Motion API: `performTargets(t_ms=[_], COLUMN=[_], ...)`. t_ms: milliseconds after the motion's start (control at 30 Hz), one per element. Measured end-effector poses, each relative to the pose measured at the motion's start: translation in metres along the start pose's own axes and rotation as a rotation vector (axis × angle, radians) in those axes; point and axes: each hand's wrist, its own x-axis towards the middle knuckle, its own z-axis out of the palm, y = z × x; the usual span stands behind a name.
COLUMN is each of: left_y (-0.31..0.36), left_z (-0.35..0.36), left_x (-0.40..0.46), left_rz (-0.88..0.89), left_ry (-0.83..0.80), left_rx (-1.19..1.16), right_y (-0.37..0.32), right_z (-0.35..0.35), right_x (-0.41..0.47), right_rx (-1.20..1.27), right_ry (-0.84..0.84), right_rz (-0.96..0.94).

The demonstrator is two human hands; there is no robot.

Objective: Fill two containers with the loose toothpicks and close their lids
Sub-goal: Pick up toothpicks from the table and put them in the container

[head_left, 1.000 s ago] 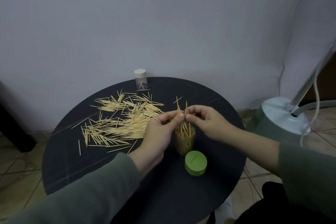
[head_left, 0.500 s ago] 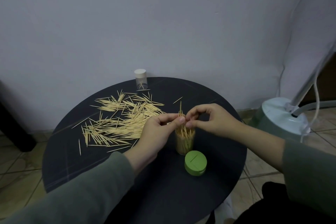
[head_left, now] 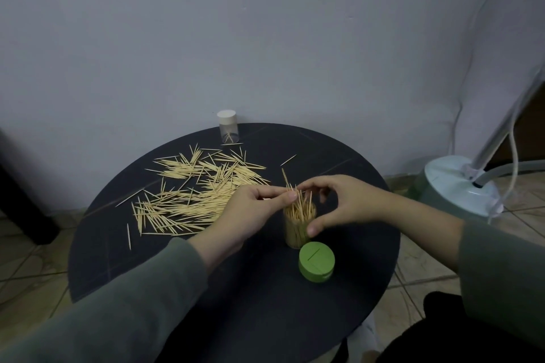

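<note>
Open jar point(head_left: 298, 227) upright near centre of counter point(head_left: 147, 259), packed with toothpicks standing on end, tips sticking up past the rim. One pick point(head_left: 285, 178) leaning out taller than the rest, not yet seated.

Left hand point(head_left: 250, 215) at the jar's left rim, fingers point(head_left: 290, 194) curled narrow, thumb and forefinger pinching the tall pick among the tips, probably to steer it down into the bundle. Right hand point(head_left: 342, 203) arched over the jar from the right: thumb pressed on the clear wall low down, likely bracing the jar against tipping; other fingers curved above the tips without a clear grip, perhaps corralling them. Whether they touch the picks cannot be told.

Green lid point(head_left: 316, 265) just in front of the jar, lying flat, slot up, within easy reach for capping once the picks sit below the rim.

Loose pile point(head_left: 191, 197) spread to the left of the jar, a large share still unpacked; one stray point(head_left: 288, 160) apart behind the jar. Second jar point(head_left: 228, 126) at the far edge by the wall, white cap on, nearly empty, a few picks visible inside.

Judgement: first jar close to full, second barely started.
</note>
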Motion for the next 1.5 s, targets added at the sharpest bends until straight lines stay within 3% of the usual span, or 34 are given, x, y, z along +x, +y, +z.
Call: performTargets(t_ms=[100, 300, 500, 700, 800, 867, 1067, 1233, 1367, 1500], left_y=[0.004, 0.001, 0.002, 0.002, 0.001, 0.001, 0.003, -0.001, -0.002, -0.004], left_z=[-0.003, -0.016, -0.011, -0.015, -0.021, -0.025, -0.017, -0.016, -0.015, -0.022], left_x=[-0.001, 0.0, -0.009, -0.004, -0.001, 0.001, -0.006, -0.005, -0.004, 0.002], left_rz=[0.091, 0.485, 0.51, 0.693, 0.632, 0.553, 0.605, 0.668, 0.822, 0.793], left_ry=[-0.034, 0.036, -0.178, -0.142, -0.075, -0.114, -0.283, -0.148, -0.163, -0.139], left_rx=[0.182, 0.779, 1.054, 1.3, 1.308, 1.278, 1.29, 1.307, 1.374, 1.403], right_y=[0.001, 0.001, 0.001, 0.001, 0.0, 0.0, -0.002, -0.003, -0.002, -0.004], right_z=[0.002, 0.004, 0.006, 0.006, 0.006, 0.006, 0.004, 0.004, 0.004, 0.003], right_x=[0.002, 0.006, 0.01, 0.012, 0.012, 0.013, 0.012, 0.011, 0.012, 0.012], right_rx=[-0.037, 0.01, -0.02, -0.017, -0.01, -0.02, -0.004, -0.005, 0.05, -0.001], right_ry=[-0.01, 0.036, 0.07, 0.066, 0.055, 0.053, 0.047, 0.043, 0.034, 0.027], right_rz=[0.004, 0.002, -0.025, -0.032, -0.01, 0.0, -0.034, -0.054, -0.06, -0.042])
